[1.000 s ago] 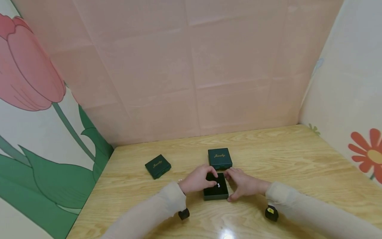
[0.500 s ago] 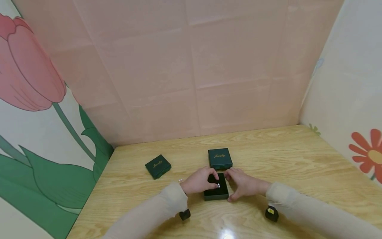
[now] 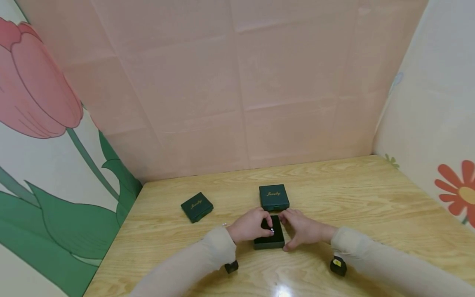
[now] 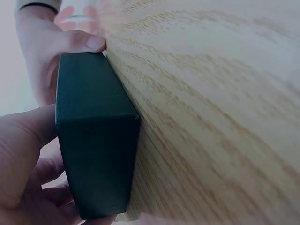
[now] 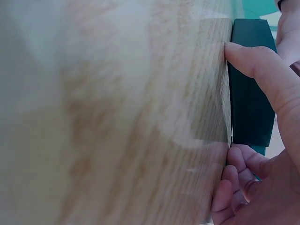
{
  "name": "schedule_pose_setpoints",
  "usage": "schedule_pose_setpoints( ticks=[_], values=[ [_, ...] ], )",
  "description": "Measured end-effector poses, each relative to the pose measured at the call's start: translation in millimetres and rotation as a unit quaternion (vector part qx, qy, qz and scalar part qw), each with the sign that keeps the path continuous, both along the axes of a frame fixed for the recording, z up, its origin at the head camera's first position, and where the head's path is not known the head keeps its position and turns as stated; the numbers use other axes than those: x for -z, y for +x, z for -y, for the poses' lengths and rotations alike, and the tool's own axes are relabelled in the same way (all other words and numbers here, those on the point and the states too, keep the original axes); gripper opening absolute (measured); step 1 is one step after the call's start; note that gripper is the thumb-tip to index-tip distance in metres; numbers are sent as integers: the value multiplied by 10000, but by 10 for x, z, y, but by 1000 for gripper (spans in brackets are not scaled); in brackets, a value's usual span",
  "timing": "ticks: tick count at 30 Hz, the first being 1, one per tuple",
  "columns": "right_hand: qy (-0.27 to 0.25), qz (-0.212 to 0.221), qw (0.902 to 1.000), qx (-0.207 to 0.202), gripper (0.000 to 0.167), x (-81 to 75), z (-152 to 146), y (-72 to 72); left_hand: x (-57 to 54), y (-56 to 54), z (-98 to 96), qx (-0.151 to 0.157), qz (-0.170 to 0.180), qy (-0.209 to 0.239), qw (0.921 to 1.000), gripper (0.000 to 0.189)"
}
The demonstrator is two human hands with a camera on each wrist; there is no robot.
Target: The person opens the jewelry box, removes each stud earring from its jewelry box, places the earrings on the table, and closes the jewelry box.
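Observation:
An open dark green jewelry box [image 3: 269,245] with a black inside sits on the table at the middle. Over its inside, thumb and index finger of my left hand [image 3: 246,226] pinch a small shiny silver piece of jewelry [image 3: 272,231], mostly hidden by the fingertips. My right hand [image 3: 306,229] grips the box's right side, thumb at the near corner and fingers at the far one. In the right wrist view, that thumb [image 5: 255,61] lies against the green wall. The left wrist view shows the box's outer side [image 4: 96,117] beside my left fingers.
Just behind the open box stands a green piece [image 3: 273,197] with gold lettering. Another lettered green piece [image 3: 197,207] lies turned to the left. Something small and sparkling [image 3: 224,225] shows behind my left wrist. The wood-grain table [image 3: 334,185] meets a pink backdrop [image 3: 237,123].
My left hand has moved slightly right over the box, and its thumb and index finger have closed about the silver piece. The right hand keeps its place on the box.

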State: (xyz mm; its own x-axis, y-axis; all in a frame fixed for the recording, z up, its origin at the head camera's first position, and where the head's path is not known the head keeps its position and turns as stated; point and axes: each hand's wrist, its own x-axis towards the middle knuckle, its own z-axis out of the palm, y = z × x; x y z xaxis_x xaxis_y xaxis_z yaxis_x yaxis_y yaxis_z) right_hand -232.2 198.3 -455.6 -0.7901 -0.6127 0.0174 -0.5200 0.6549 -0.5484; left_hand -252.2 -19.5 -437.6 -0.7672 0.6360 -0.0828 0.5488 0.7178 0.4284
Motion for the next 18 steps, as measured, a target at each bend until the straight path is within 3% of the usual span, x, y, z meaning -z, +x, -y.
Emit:
schedule_pose_setpoints(
  ticks=[5, 18],
  values=[
    [12, -3, 10000, 11, 73, 7, 2, 3, -1, 0, -22, -17, -132, -181, 9997, 18],
    [26, -89, 10000, 0, 73, 1, 5, -5, -67, 42, -33, -93, -68, -309, 9995, 17]
  ],
)
